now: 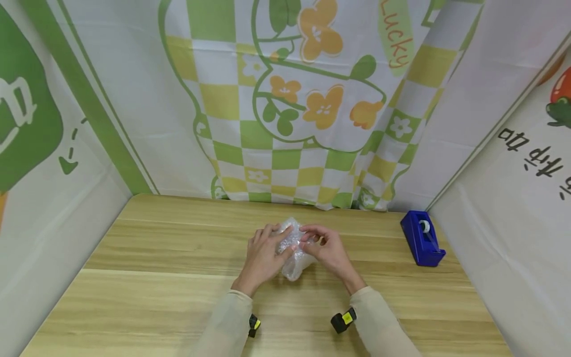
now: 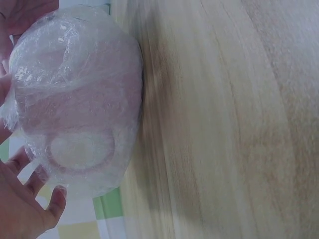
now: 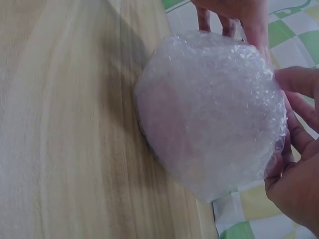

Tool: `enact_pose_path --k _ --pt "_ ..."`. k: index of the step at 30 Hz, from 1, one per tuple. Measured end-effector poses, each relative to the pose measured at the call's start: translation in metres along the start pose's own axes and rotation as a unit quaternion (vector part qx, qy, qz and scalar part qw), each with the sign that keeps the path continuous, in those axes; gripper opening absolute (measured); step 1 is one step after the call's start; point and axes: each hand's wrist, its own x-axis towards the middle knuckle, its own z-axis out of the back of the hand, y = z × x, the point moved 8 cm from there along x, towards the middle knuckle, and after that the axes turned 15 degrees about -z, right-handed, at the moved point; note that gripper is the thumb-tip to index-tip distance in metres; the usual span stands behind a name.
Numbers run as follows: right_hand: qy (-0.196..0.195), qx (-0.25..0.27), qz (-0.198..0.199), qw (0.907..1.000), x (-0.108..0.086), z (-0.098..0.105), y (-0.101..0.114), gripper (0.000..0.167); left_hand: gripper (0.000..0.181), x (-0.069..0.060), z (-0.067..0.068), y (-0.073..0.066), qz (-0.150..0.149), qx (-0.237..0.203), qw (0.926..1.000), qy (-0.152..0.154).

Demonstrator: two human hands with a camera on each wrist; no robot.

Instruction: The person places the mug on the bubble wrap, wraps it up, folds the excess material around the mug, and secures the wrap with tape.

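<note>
A package in bubble wrap [image 1: 292,267] stands on the wooden table between both hands. Through the clear layers in the left wrist view, the wrapped thing [image 2: 82,107] looks pinkish with a pale oval; its kind cannot be told. My left hand [image 1: 263,253] rests on the package's left side and top, index finger and thumb stretched across the wrap. From the right side, my right hand [image 1: 329,250] pinches the wrap at the top between bent fingers and thumb. In the right wrist view, the right hand [image 3: 299,184] touches the wrap's upper edge, its fingertips partly hidden.
A blue tape dispenser [image 1: 424,243] with a roll of clear tape stands at the table's right edge. A patterned curtain [image 1: 285,163] hangs along the back edge, with white printed side walls. The wooden table top [image 1: 169,297] extends left and in front of the package.
</note>
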Motion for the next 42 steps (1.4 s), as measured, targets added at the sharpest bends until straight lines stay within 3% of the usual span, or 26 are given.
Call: enact_pose_path --k 6,10,13,16,24,35,42 --pt "0.014 -0.054 0.028 0.9980 0.000 -0.001 0.004 0.039 0.052 -0.002 -0.001 0.000 0.000 -0.007 1.0000 0.002" --pt "-0.003 -0.107 0.076 0.9913 -0.002 0.000 0.013 0.040 0.050 -0.002 0.000 -0.002 -0.004 0.001 1.0000 0.008" --pt "-0.013 -0.126 0.090 0.9878 -0.004 0.000 0.017 0.041 0.050 -0.002 0.000 -0.003 -0.005 0.009 0.9998 0.017" --pt "-0.013 -0.135 0.076 0.9879 -0.004 -0.002 0.017 0.041 0.050 -0.002 0.001 -0.003 -0.008 0.017 0.9996 0.020" --pt "-0.022 -0.129 0.048 0.9903 0.000 -0.003 0.013 0.063 0.050 -0.002 0.000 -0.002 -0.012 0.019 0.9994 0.025" --pt "-0.092 -0.070 -0.005 0.9933 0.007 0.003 -0.003 0.048 0.050 0.001 0.001 -0.005 -0.021 0.035 0.9983 0.042" --pt "-0.119 -0.071 0.011 0.9902 0.007 0.005 0.003 0.044 0.050 0.003 0.003 -0.007 -0.035 0.069 0.9955 0.055"
